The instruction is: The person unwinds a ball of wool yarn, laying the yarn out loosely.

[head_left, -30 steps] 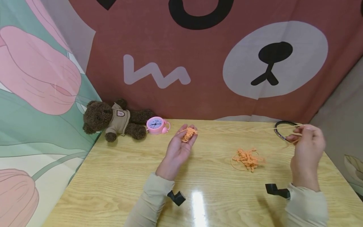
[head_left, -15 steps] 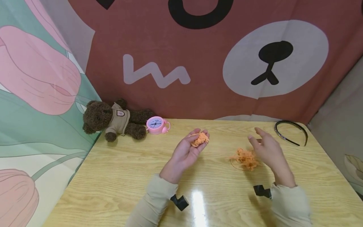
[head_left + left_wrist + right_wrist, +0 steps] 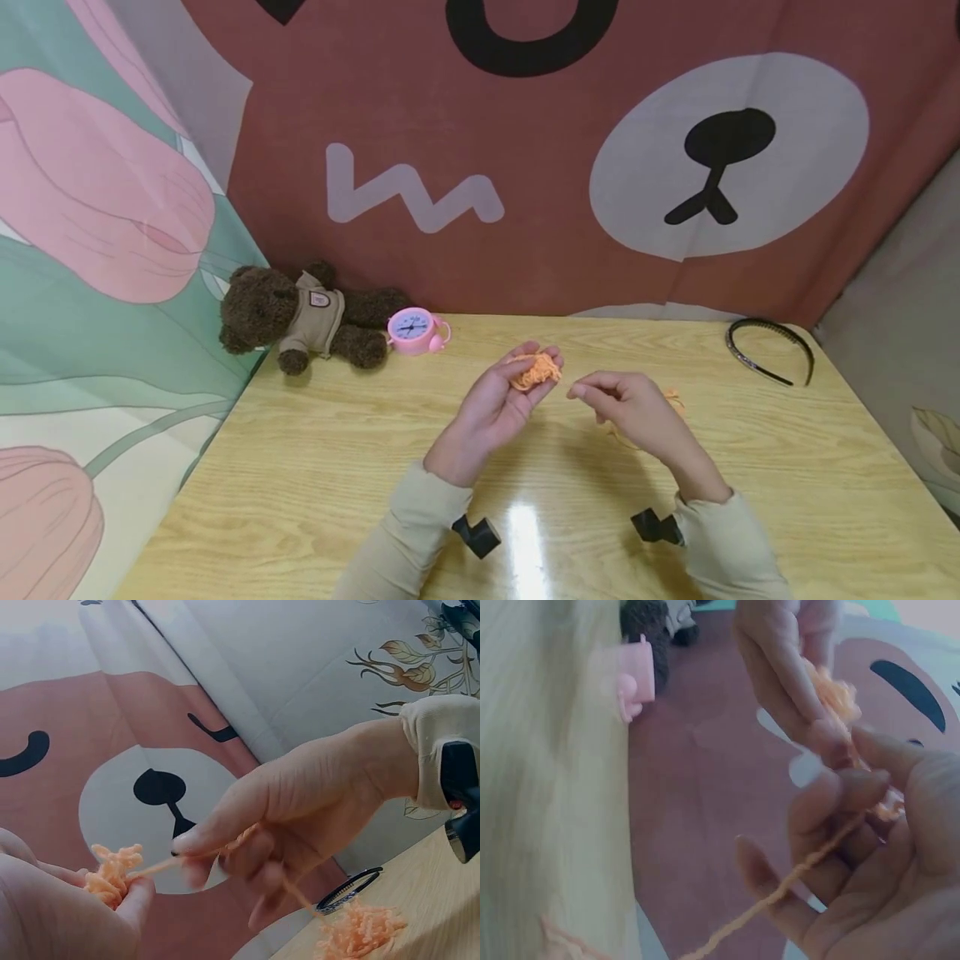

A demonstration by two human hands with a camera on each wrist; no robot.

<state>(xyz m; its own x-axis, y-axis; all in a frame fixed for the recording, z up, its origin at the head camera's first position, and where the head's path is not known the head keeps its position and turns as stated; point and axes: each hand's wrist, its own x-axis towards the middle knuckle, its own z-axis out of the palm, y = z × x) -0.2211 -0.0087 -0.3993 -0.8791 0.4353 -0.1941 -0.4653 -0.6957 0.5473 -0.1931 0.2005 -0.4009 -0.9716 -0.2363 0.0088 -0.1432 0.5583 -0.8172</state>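
Note:
My left hand [image 3: 491, 408], palm up, holds a small orange bundle of yarn [image 3: 536, 372] between thumb and fingers. Just to its right, my right hand [image 3: 633, 412] pinches a strand of the same yarn. In the left wrist view that yarn strand [image 3: 161, 866] runs taut from the bundle to the right thumb and forefinger. It passes on through the right fingers and drops toward a loose yarn pile [image 3: 364, 930] on the table. The right wrist view shows the trailing strand [image 3: 780, 892] crossing under the curled fingers. From the head, the right hand hides most of the pile.
At the back left of the wooden table [image 3: 300, 483], a brown teddy bear [image 3: 315, 317] lies on its side. A pink alarm clock [image 3: 412, 331] stands by its legs. Back right lies a black headband [image 3: 772, 350]. A printed bear cloth [image 3: 540, 208] hangs behind the table.
My right hand has come in from the far right, past the pile, to beside the left hand. The left hand has shifted slightly right with the yarn bundle.

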